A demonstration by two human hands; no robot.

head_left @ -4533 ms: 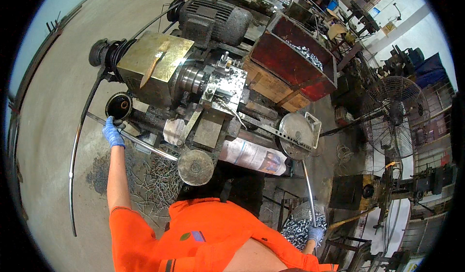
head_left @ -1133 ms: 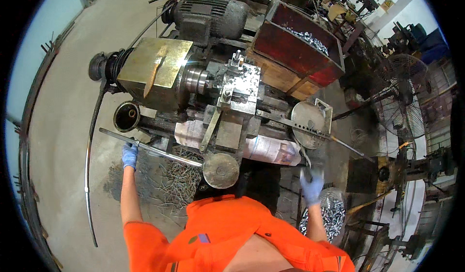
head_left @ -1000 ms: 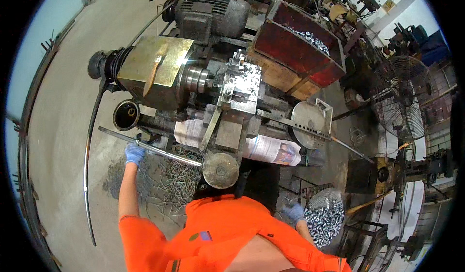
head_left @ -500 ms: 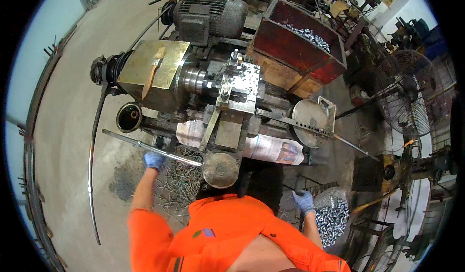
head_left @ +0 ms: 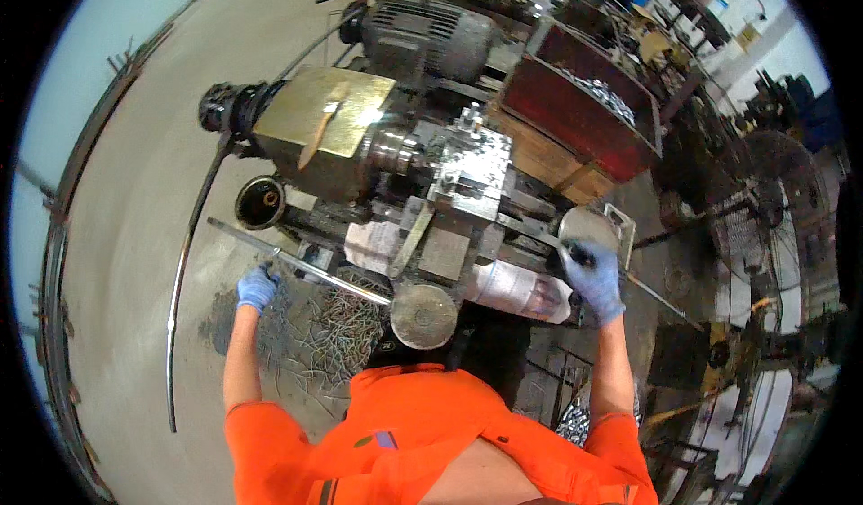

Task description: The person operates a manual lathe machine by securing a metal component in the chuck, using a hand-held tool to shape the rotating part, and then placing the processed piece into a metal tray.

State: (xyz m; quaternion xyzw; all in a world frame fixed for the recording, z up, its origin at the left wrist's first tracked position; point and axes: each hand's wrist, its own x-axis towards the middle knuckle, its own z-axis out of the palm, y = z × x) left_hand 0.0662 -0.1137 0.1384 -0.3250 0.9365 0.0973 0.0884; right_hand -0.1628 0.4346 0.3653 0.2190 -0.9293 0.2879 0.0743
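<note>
My left hand [head_left: 257, 290], in a blue glove, is left of the machine, just below a long metal lever bar [head_left: 301, 262]. Its fingers are curled together; whatever they may hold does not show. My right hand [head_left: 595, 282], gloved too, is raised beside a round metal disc [head_left: 586, 225] and the end of a flat bar [head_left: 529, 232] on the machine's right. Its fingers bend round a dark patch I cannot identify. Between my hands, a metal clamping block [head_left: 476, 174] faces the machine's spindle [head_left: 395, 152]. A round plate [head_left: 422, 317] lies nearest my body.
A brush [head_left: 322, 129] lies on the brass-coloured housing [head_left: 297, 101]. Behind stand a motor [head_left: 427, 39] and a red bin [head_left: 562, 96] of small metal parts. Thin metal scraps [head_left: 337, 334] cover the floor at left. A basket of shiny parts [head_left: 575, 420] is partly behind my right arm.
My right hand has risen from beside the parts basket to the machine's right side. My left hand has shifted left, away from the machine. The whole view has turned slightly.
</note>
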